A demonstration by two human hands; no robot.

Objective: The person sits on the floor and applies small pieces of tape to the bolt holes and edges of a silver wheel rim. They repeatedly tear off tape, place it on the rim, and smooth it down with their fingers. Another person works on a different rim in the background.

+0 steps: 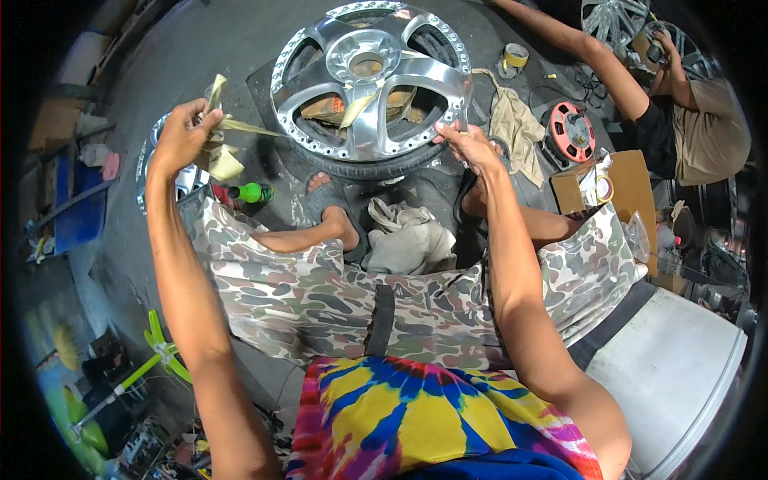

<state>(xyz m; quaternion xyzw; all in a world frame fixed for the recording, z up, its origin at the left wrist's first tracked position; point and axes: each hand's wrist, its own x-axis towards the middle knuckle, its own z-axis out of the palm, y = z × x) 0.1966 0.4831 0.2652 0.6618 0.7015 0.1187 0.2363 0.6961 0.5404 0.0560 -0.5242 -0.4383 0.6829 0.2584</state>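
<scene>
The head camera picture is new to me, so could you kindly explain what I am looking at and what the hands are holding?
It is a wide fisheye view from a camera on a seated person's head, looking down, so straight edges bend. The left hand pulls a strip of pale masking tape that stretches from the silver alloy wheel lying on the floor ahead. The right hand rests on the wheel's rim. Nearby lie a green bottle, a tape roll and a beige cloth. Another person works at upper right.
</scene>
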